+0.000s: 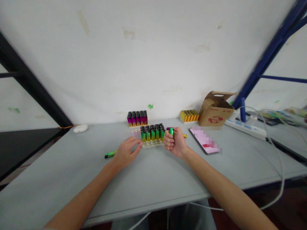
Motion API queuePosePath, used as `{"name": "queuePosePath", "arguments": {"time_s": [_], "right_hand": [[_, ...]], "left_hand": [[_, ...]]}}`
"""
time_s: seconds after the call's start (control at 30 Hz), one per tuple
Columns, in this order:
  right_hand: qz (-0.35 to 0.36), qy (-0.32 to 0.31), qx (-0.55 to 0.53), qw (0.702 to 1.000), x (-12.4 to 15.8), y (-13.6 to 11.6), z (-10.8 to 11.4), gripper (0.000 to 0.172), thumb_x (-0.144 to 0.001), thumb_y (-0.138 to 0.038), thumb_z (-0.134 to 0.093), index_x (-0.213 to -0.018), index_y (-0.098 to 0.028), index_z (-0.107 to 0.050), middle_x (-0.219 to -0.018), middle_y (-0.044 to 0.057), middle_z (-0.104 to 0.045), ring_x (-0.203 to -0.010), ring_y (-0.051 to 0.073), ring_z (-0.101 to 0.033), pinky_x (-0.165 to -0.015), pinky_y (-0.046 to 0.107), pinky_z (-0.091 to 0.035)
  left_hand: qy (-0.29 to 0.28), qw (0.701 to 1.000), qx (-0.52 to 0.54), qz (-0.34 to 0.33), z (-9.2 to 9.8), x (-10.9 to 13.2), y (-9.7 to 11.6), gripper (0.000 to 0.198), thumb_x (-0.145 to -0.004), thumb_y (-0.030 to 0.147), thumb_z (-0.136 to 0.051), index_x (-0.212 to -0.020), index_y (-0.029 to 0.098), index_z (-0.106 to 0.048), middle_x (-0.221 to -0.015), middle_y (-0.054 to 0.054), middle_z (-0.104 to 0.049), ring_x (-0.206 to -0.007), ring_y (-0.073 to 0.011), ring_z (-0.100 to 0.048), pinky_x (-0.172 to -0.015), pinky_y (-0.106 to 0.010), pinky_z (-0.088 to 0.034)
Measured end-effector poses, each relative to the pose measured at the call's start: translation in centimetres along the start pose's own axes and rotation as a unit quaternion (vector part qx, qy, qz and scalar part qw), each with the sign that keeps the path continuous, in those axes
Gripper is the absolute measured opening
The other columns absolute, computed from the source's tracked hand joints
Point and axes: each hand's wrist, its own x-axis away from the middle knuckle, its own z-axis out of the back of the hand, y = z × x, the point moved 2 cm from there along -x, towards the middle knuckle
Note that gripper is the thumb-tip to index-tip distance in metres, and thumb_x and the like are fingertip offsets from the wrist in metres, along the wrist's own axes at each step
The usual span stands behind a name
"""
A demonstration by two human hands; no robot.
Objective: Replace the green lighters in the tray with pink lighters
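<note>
My right hand [175, 142] is closed in a fist round a green lighter [171, 131], whose top sticks up out of the fist, just right of a white tray [151, 145] of green and yellow lighters [152, 132]. My left hand [126, 151] lies flat on the table with fingers stretched out, its fingertips touching the tray's left end. A loose green lighter [110, 154] lies on the table left of that hand. Another loose lighter [184, 136] lies behind my right hand.
A pack of pink lighters [137, 118] and a pack of orange lighters [189, 115] stand at the wall. A cardboard box [216, 110], a phone [204, 140], a power strip [247, 127] with cables, and a white mouse-like object [80, 128] also sit on the grey table [153, 179].
</note>
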Motion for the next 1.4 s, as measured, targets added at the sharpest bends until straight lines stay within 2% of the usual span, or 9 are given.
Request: {"name": "queuePosePath", "arguments": {"time_s": [0.23,0.4,0.53,0.67,0.83,1.07,1.2,1.27,1.4], "right_hand": [[-0.016,-0.062,0.025,0.998,0.1,0.2,0.0,0.042,-0.084,-0.050,-0.037,-0.054,-0.022,-0.031,-0.044,-0.010,-0.015,-0.040,0.007,-0.006,-0.034,0.018,-0.017],[-0.004,-0.101,0.048,0.994,0.5,-0.3,-0.3,0.038,-0.079,-0.056,-0.049,-0.067,-0.021,-0.047,-0.048,-0.009,-0.025,-0.040,0.007,-0.013,-0.035,0.016,-0.016],[0.054,-0.083,0.047,0.994,0.8,-1.3,-0.4,0.029,-0.073,-0.048,-0.061,-0.079,-0.022,-0.052,-0.057,-0.007,-0.040,-0.042,0.007,-0.025,-0.037,0.016,-0.021],[0.167,-0.005,0.109,0.980,0.5,-2.0,0.1,0.028,-0.077,-0.047,-0.065,-0.078,-0.020,-0.057,-0.068,-0.003,-0.052,-0.056,0.010,-0.046,-0.050,0.021,-0.040],[0.317,0.082,0.325,0.887,0.1,-2.3,1.4,0.039,-0.081,-0.057,-0.062,-0.086,-0.019,-0.070,-0.082,0.002,-0.066,-0.078,0.016,-0.059,-0.073,0.028,-0.048],[0.394,0.080,0.568,0.718,0.0,-1.6,1.9,0.022,-0.086,-0.034,-0.063,-0.102,-0.022,-0.072,-0.102,0.007,-0.071,-0.098,0.022,-0.062,-0.091,0.040,-0.047],[0.429,0.057,0.659,0.615,0.2,-1.3,1.7,0.018,-0.085,-0.026,-0.065,-0.100,-0.023,-0.073,-0.119,0.010,-0.065,-0.119,0.026,-0.053,-0.104,0.048,-0.039],[0.429,0.058,0.686,0.585,0.1,-1.2,1.9,0.017,-0.084,-0.026,-0.066,-0.099,-0.023,-0.074,-0.129,0.011,-0.059,-0.127,0.028,-0.046,-0.109,0.051,-0.035],[0.404,0.054,0.717,0.565,0.0,-1.2,2.4,0.019,-0.085,-0.026,-0.064,-0.102,-0.021,-0.073,-0.135,0.013,-0.052,-0.131,0.028,-0.042,-0.110,0.051,-0.034]], "left_hand": [[0.001,1.000,0.007,-0.004,0.0,0.0,0.0,0.027,-0.095,0.032,-0.046,-0.083,0.020,-0.068,-0.082,-0.007,-0.071,-0.081,-0.0197,-0.065,-0.078,-0.033,-0.053],[0.005,1.000,-0.006,-0.008,0.1,0.0,-0.2,0.026,-0.095,0.031,-0.046,-0.084,0.020,-0.067,-0.081,-0.006,-0.071,-0.080,-0.0195,-0.065,-0.079,-0.033,-0.053],[0.007,1.000,-0.012,-0.007,0.2,0.0,-0.4,0.027,-0.095,0.031,-0.045,-0.083,0.020,-0.066,-0.081,-0.006,-0.070,-0.080,-0.0195,-0.065,-0.079,-0.033,-0.053],[0.009,1.000,-0.016,-0.010,0.1,0.0,-0.6,0.026,-0.095,0.030,-0.045,-0.083,0.019,-0.065,-0.081,-0.006,-0.070,-0.079,-0.0192,-0.065,-0.078,-0.032,-0.053],[0.013,1.000,-0.021,-0.011,0.0,0.0,-0.8,0.026,-0.095,0.030,-0.045,-0.083,0.019,-0.065,-0.080,-0.006,-0.070,-0.079,-0.0189,-0.065,-0.078,-0.032,-0.053],[0.017,0.999,-0.027,-0.022,0.0,0.1,-0.8,0.026,-0.095,0.028,-0.045,-0.082,0.018,-0.065,-0.079,-0.006,-0.070,-0.078,-0.0187,-0.064,-0.077,-0.032,-0.052],[0.018,0.999,-0.032,-0.016,0.0,0.0,-1.0,0.026,-0.095,0.028,-0.045,-0.083,0.018,-0.065,-0.080,-0.006,-0.070,-0.078,-0.0187,-0.064,-0.077,-0.032,-0.052],[0.016,0.999,-0.032,-0.013,0.1,0.0,-1.0,0.026,-0.095,0.028,-0.045,-0.082,0.018,-0.065,-0.080,-0.006,-0.070,-0.079,-0.0189,-0.064,-0.078,-0.032,-0.052],[0.013,0.999,-0.030,-0.014,0.0,0.1,-0.9,0.026,-0.095,0.028,-0.045,-0.083,0.018,-0.065,-0.081,-0.006,-0.070,-0.080,-0.0195,-0.064,-0.079,-0.033,-0.052]]}}
